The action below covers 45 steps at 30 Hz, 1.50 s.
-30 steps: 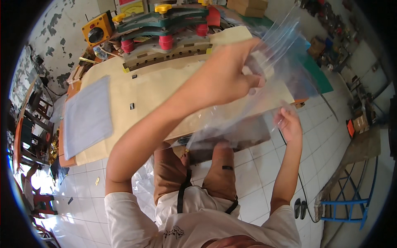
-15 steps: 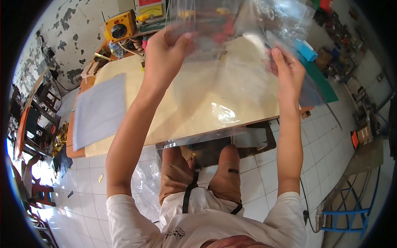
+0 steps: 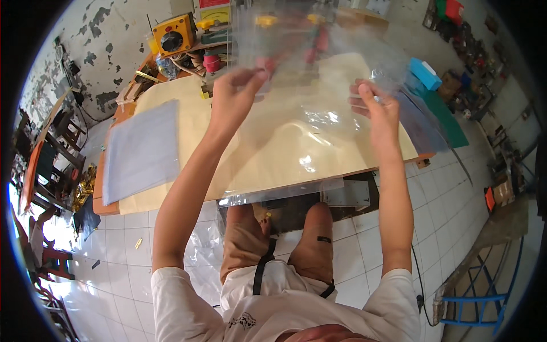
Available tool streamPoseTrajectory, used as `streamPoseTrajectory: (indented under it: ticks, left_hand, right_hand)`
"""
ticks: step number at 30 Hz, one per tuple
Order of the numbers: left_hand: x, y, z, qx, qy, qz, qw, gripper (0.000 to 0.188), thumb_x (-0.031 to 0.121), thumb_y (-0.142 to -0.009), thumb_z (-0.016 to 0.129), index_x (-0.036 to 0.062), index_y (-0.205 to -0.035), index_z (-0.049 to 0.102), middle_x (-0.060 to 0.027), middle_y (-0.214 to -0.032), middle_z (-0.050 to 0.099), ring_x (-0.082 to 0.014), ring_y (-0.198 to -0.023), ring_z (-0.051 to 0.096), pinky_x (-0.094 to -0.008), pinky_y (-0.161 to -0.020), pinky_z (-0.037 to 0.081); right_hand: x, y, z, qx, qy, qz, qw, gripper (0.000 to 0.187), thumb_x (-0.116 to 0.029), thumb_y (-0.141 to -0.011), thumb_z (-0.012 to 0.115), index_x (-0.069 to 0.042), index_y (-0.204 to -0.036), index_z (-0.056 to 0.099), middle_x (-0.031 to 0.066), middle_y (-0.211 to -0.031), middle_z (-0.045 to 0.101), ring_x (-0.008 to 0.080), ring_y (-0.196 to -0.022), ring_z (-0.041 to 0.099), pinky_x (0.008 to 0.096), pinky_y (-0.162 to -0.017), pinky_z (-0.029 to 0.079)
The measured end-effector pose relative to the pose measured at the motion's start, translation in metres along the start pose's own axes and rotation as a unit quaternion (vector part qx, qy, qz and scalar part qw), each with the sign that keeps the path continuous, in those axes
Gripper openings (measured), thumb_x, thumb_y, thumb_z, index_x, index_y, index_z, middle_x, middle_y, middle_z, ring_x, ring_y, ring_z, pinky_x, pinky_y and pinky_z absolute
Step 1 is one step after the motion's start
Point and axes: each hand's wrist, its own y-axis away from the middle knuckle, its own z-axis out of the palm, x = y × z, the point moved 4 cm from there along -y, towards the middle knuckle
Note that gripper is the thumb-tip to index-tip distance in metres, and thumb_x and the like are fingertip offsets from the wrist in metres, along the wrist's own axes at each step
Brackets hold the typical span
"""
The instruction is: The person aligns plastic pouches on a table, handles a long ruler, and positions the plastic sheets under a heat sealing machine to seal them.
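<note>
A large clear plastic sheet (image 3: 310, 122) spans the space between my hands over the table, partly blurred and with bright glare on it. My left hand (image 3: 236, 94) pinches its left edge between thumb and fingers. On the other side, my right hand (image 3: 376, 105) has thumb and fingers closed on its right edge. Below lies the cream-covered tabletop (image 3: 211, 176). A neat stack of bluish clear plastic sheets (image 3: 142, 151) rests at the table's left end, apart from my left hand.
A yellow control box (image 3: 175, 35) with a black dial stands at the back left, near a red knob (image 3: 212, 62). More plastic sheets (image 3: 419, 122) lie at the right end, beside a blue box (image 3: 425, 74) and a green mat (image 3: 450, 117). The wooden front edge crosses above my knees.
Both hands have come down and nearer to me, the right one also shifting left. The plastic has lowered with them, and its bunched upper right part has spread out.
</note>
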Motion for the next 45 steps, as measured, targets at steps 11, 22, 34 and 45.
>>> streamPoseTrajectory:
  ticks: [11, 22, 34, 45]
  left_hand:
    - [-0.016, 0.002, 0.001, -0.134, 0.046, -0.083, 0.986, 0.035, 0.018, -0.09, 0.069, -0.0005, -0.119, 0.062, -0.0109, -0.108, 0.069, -0.0208, -0.1, 0.066, -0.035, -0.087, 0.054]
    - [0.026, 0.026, 0.013, -0.176, 0.062, -0.178, 0.966, 0.057, 0.011, -0.086, 0.071, 0.0014, -0.134, 0.041, -0.0094, -0.1, 0.065, -0.0207, -0.08, 0.07, -0.0283, -0.063, 0.053]
    - [-0.055, 0.049, 0.121, -0.353, 0.283, -0.415, 0.789, 0.05, 0.03, -0.097, 0.057, 0.0028, -0.136, 0.043, -0.0132, -0.131, 0.053, -0.0302, -0.112, 0.061, -0.0432, -0.094, 0.05]
    - [-0.082, 0.034, 0.134, -0.235, 0.179, -0.442, 0.847, 0.079, 0.06, -0.094, 0.046, -0.007, -0.137, 0.042, -0.0151, -0.127, 0.051, -0.0219, -0.102, 0.054, -0.0393, -0.09, 0.047]
  right_hand:
    - [0.051, -0.02, -0.036, -0.134, -0.007, -0.031, 0.991, 0.028, -0.017, -0.084, 0.076, 0.0, -0.105, 0.07, 0.0104, -0.099, 0.071, 0.0199, -0.091, 0.068, 0.0331, -0.082, 0.055]
    - [-0.03, 0.039, -0.075, -0.039, 0.053, 0.117, 0.991, 0.028, -0.025, -0.091, 0.067, 0.0, -0.104, 0.068, 0.0013, -0.074, 0.063, 0.0065, -0.051, 0.049, 0.0208, -0.046, 0.039]
    - [0.109, 0.097, -0.173, 0.048, -0.116, 0.311, 0.942, 0.027, -0.018, -0.089, 0.07, 0.003, -0.105, 0.066, 0.0017, -0.089, 0.063, 0.011, -0.081, 0.055, 0.0249, -0.073, 0.043]
    - [0.098, 0.101, -0.177, 0.087, -0.069, 0.312, 0.943, 0.024, -0.03, -0.091, 0.068, -0.007, -0.098, 0.063, 0.0047, -0.078, 0.067, 0.0155, -0.063, 0.066, 0.0253, -0.054, 0.054]
